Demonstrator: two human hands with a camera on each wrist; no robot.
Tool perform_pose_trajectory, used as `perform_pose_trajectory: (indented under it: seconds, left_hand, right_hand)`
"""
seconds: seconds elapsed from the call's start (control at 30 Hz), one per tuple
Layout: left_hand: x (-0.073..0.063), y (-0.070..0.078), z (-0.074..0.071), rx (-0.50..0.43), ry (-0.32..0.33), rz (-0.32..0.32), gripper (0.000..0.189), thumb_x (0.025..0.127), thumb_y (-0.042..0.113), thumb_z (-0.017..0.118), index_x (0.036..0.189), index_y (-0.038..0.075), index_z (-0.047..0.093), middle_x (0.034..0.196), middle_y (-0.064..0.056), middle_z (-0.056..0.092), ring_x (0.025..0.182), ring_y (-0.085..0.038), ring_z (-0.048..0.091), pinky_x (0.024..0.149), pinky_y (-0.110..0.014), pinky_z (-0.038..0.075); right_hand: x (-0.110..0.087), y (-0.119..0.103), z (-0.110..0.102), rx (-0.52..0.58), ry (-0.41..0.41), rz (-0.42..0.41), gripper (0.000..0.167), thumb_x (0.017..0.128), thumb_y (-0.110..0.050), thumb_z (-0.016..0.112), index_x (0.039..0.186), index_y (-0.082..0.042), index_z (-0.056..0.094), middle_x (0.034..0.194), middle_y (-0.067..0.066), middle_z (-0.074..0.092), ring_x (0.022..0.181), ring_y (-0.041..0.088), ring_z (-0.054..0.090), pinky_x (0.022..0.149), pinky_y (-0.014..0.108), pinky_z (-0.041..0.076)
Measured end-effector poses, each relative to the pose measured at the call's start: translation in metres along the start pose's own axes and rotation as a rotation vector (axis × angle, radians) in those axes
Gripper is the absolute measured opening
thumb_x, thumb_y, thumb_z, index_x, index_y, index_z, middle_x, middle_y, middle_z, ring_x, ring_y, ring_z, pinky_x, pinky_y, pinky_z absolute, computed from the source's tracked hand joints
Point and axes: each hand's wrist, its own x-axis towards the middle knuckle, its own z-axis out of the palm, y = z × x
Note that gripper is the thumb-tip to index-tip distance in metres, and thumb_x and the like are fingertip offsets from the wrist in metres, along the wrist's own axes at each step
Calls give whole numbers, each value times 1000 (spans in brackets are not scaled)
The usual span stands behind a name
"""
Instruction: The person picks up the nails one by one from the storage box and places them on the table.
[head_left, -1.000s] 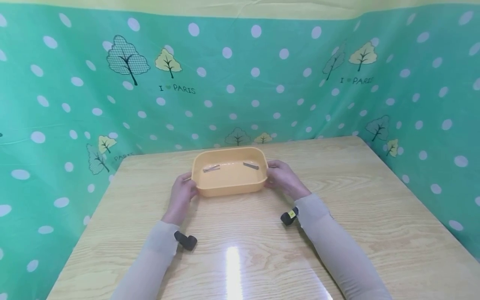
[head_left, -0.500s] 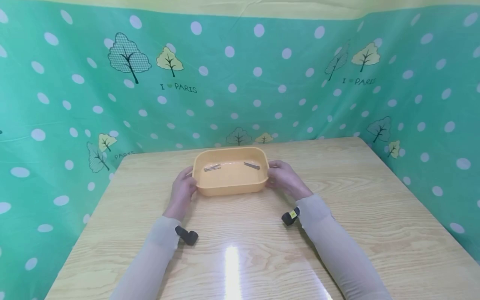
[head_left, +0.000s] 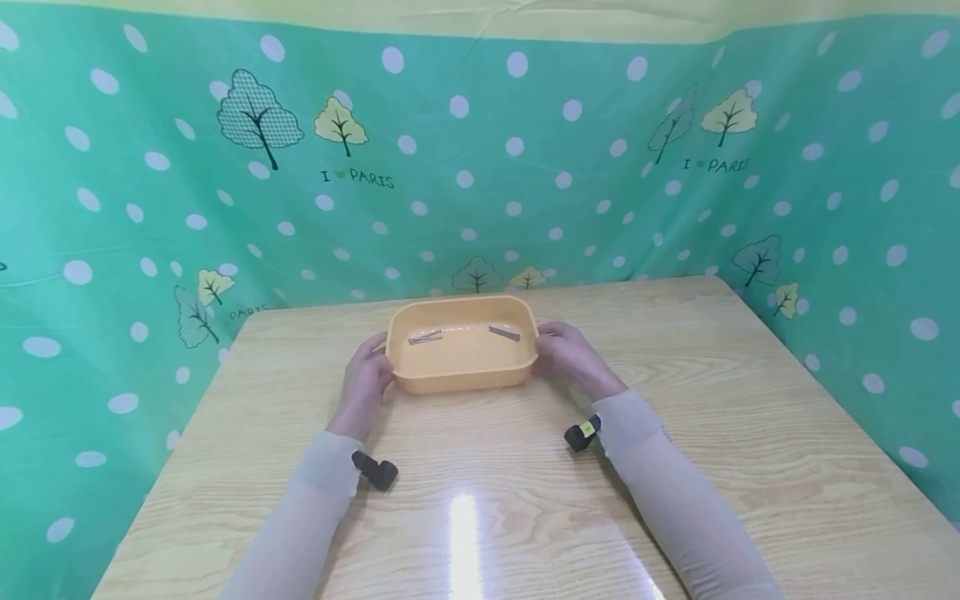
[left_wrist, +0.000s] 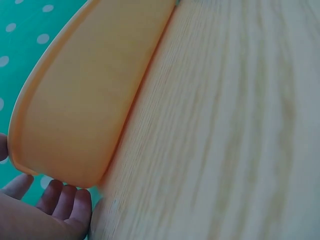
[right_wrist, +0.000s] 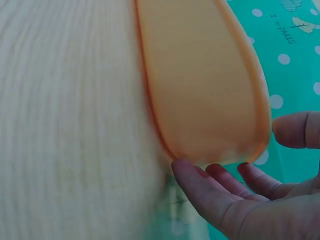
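Note:
A shallow orange-yellow plastic container (head_left: 461,382) with rounded corners stands near the table's far side. At its left end my left hand (head_left: 365,383) holds it; in the left wrist view the bent fingertips touch the end wall and the thumb is at the rim. My right hand (head_left: 572,358) holds the opposite end, fingertips against the wall and thumb by the rim in the right wrist view. Inside lie two slim, greyish metallic pieces: a forked-looking one (head_left: 425,337) on the left and a bar-like one (head_left: 504,332) on the right.
The pale wood-grain table (head_left: 480,450) extends in front of the container and to both sides. A green polka-dot cloth (head_left: 450,167) with printed trees hangs behind it and along both sides. A strip of light reflects off the tabletop.

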Motion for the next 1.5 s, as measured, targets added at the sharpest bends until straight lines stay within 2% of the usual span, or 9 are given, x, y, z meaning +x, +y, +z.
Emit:
perform_pose_trajectory:
  seconds: [0.07, 0.23, 0.4, 0.53, 0.67, 0.9, 1.1, 1.23, 1.5]
  left_hand:
    - [1, 0, 0, -8, -2, 10, 73, 79, -3, 41, 149, 12, 29, 149, -15, 34, 131, -32, 41, 110, -41, 33]
    - [2, 0, -1, -21, -8, 30, 72, 80, -4, 41, 149, 11, 30, 149, -15, 34, 131, -31, 41, 109, -40, 34]
    - [-2, 3, -4, -16, 10, 28, 72, 80, -5, 40, 149, 10, 28, 149, -17, 34, 131, -33, 41, 109, -41, 35]
    - [-5, 3, -9, -9, 42, 23, 72, 79, -5, 41, 149, 10, 29, 147, -19, 35, 129, -34, 42, 108, -41, 36]
    - [-2, 0, -10, -14, 31, 13, 71, 80, -4, 43, 148, 10, 30, 147, -19, 36, 129, -34, 43, 107, -40, 37]
    - [-2, -1, -5, -1, 33, 30, 70, 81, -3, 45, 148, 10, 31, 146, -20, 36, 127, -34, 44, 106, -40, 38]
    - [-4, 0, -3, 12, 30, 38, 69, 82, -4, 47, 148, 11, 32, 146, -20, 37, 127, -34, 44, 107, -40, 38]
    - [-4, 0, -3, 12, 16, 39, 69, 82, -2, 48, 148, 11, 32, 146, -20, 37, 128, -34, 43, 107, -39, 38]
    - [-2, 0, -2, 38, 21, 35, 68, 82, 0, 49, 147, 13, 34, 145, -18, 39, 127, -32, 45, 106, -38, 38]
  right_hand:
    - [1, -1, -3, -53, 18, -19, 48, 90, -15, 52, 134, 2, 42, 127, 19, 50, 108, 34, 57, 95, 46, 48]
    - [-1, -21, -6, -205, 40, -104, 55, 94, -26, 51, 141, -1, 36, 138, 19, 44, 119, 33, 50, 101, 46, 43]
    - [3, -44, -2, -343, 26, -221, 50, 94, -30, 53, 137, -6, 47, 136, 13, 50, 120, 29, 51, 102, 50, 40]
    - [11, -59, 7, -441, -36, -304, 43, 94, -27, 55, 133, -8, 54, 131, 11, 56, 115, 27, 54, 98, 49, 44]
    - [20, -72, 17, -510, -93, -366, 38, 92, -20, 58, 127, -4, 58, 125, 11, 59, 107, 25, 59, 92, 42, 50]
    - [35, -94, 40, -684, -205, -401, 33, 94, -21, 57, 121, -3, 60, 111, 10, 65, 94, 20, 64, 81, 32, 55]
    - [53, -108, 57, -864, -247, -477, 27, 92, -19, 61, 115, -5, 65, 109, 7, 65, 97, 20, 61, 86, 34, 52]
    - [60, -115, 69, -947, -266, -516, 24, 91, -18, 62, 112, -6, 67, 110, 6, 65, 101, 20, 60, 89, 34, 50]
    - [80, -116, 94, -1002, -373, -539, 25, 92, -15, 61, 114, -4, 66, 111, 7, 66, 103, 20, 60, 91, 31, 50]
